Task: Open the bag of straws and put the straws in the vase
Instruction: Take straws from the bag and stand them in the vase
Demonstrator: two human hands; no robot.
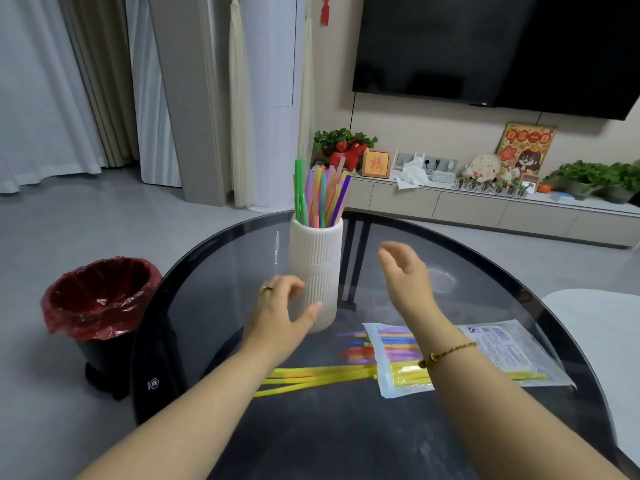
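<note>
Round dark glass table (346, 427) fills the near view, black TV (502, 46) on the far wall. Black bin (100, 306) with red liner on the floor, left of the table. White ribbed vase (317, 258) upright on the table's far middle, holding a mixed-colour bunch of straws (320, 192) that fans out above its rim. Clear bag (502, 344) lies flat on the table near right, partly under the right forearm, mouth facing left, coloured straws sticking out of it. Left hand (280, 313) just beside the vase's lower left, fingers spread and loosely curled, holding nothing; thumb overlaps the vase wall, contact cannot be told. Right hand (405, 271) raised right of the vase, apart from it, fingers relaxed and wide, empty. Loose yellow straws (311, 375) lie on the glass from the bag mouth toward the left forearm. Beaded bracelet (446, 353) on the right wrist, ring (266, 288) on a left finger.
</note>
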